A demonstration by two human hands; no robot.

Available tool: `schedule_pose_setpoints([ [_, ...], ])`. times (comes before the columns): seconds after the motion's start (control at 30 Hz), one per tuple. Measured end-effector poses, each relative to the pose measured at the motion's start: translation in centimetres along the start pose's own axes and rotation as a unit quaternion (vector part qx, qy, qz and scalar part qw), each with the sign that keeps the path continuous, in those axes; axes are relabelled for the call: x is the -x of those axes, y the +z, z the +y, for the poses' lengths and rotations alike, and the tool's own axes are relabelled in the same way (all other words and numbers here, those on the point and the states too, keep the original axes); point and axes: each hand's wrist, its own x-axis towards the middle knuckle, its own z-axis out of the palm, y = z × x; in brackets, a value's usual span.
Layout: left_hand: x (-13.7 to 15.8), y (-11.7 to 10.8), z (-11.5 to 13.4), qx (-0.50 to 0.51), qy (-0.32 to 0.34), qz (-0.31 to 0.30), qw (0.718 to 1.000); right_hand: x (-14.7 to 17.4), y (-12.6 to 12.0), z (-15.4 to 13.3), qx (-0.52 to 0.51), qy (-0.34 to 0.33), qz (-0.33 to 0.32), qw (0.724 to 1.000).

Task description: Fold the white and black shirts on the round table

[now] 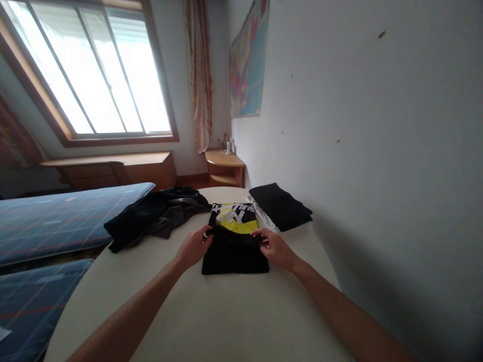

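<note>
A black T-shirt (236,256) with a yellow and white print lies partly folded on the round white table (211,311). Its near part is plain black, while the print shows on the far part. My left hand (194,245) pinches the fabric at the left side of the fold. On the opposite side, my right hand (277,247) grips the same fold between thumb and fingers. The edge between both hands looks slightly raised.
A folded black garment (281,206) rests on clear plastic at the table's back right, near the wall. Crumpled dark clothes (158,213) spread over the back left. Blue plaid mattresses (68,218) stand beyond the table's left edge. A corner shelf (225,161) stands behind.
</note>
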Motion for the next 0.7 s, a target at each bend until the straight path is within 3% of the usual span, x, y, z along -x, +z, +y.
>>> schedule_pose_setpoints([
  [0.13, 0.2, 0.3, -0.1, 0.012, -0.004, -0.003, 1.000, 0.2, 0.2, -0.9, 0.154, -0.048, -0.015, 0.987],
  [0.27, 0.3, 0.5, -0.3, 0.010, 0.006, -0.002, 1.000, 0.4, 0.8, -2.4, 0.333, -0.072, -0.015, 0.940],
  [0.47, 0.9, 0.8, -0.8, 0.022, 0.061, -0.022, 0.998, 0.3, 1.6, -2.6, 0.434, -0.148, -0.073, 0.886],
  [0.57, 1.1, 0.7, -0.7, 0.016, 0.085, -0.030, 0.996, 0.2, 1.6, -2.6, 0.440, -0.131, -0.078, 0.885],
  [0.7, 1.5, 0.0, -0.2, 0.022, 0.083, 0.005, 0.996, 0.0, 0.7, -3.6, 0.398, -0.130, -0.042, 0.907],
])
